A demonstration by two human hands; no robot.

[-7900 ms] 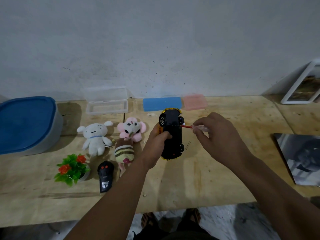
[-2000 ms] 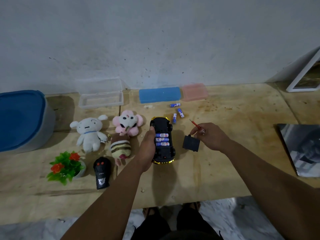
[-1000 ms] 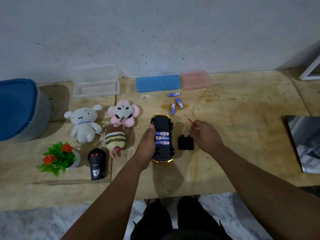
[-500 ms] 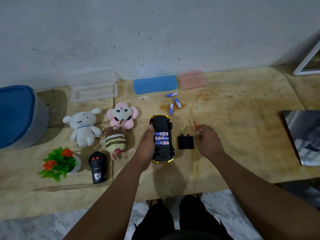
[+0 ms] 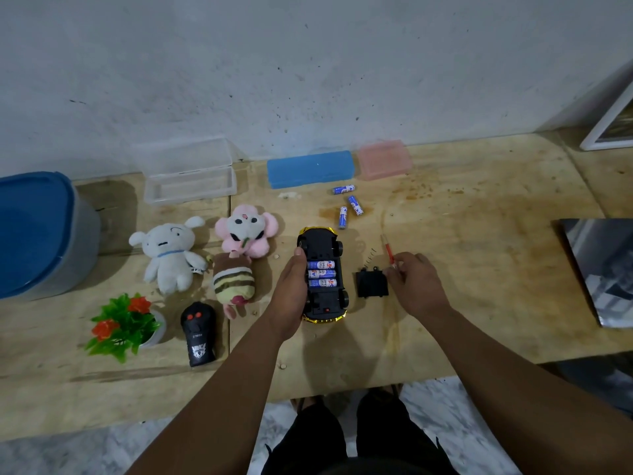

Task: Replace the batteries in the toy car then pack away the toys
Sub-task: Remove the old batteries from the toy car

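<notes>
The battery swap is mid-way: the toy car (image 5: pixel 323 274) lies belly-up on the table (image 5: pixel 479 269), 3 batteries in its open bay, gripped along its side by the left hand (image 5: pixel 291 286). The right hand (image 5: pixel 412 284) pinches a red screwdriver (image 5: pixel 388 250), the cover (image 5: pixel 371 283) just left of it. Next, I judge, the screwdriver goes down and the old cells come out; 3 loose batteries (image 5: pixel 349 204) lie beyond both hands.

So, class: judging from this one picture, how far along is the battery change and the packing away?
Done: the battery cover is off, three batteries sit in the upturned toy car, and three loose batteries lie apart. In hand: the left hand steadies the car; the right hand pinches the screwdriver. Left: refit the cover, pack the plush toys.
</notes>
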